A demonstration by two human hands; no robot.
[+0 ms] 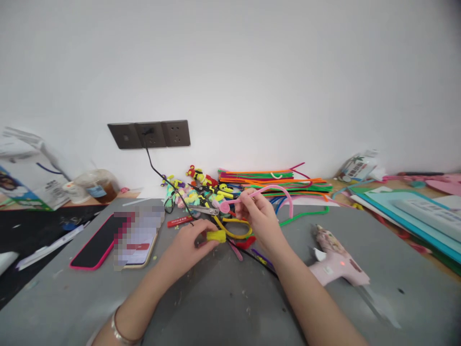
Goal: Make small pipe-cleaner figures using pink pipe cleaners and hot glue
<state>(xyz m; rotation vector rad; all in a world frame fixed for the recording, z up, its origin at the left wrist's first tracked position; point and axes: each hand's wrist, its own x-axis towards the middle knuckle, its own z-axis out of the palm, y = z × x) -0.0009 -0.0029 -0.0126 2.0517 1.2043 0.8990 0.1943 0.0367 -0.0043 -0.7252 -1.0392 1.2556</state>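
Between the thumb and fingers of my left hand (196,242) is a small yellow pipe cleaner piece (216,236), shaped into a short thick roll. My right hand (257,216) pinches a pink pipe cleaner (286,192). One end of it is coiled into a small disc (224,207), and the other end arches over to the right. Both hands are above the grey mat, apart from each other. Behind them lie pliers (205,210), a loop of yellow pipe cleaner (237,234) and a red piece (246,242).
A pink glue gun (336,262) lies at the right. Two phones (97,242) rest at the left. Bundled pipe cleaners (259,178) and small yellow and red figures (201,178) are along the wall. A black cable (167,179) runs from the socket across the mat.
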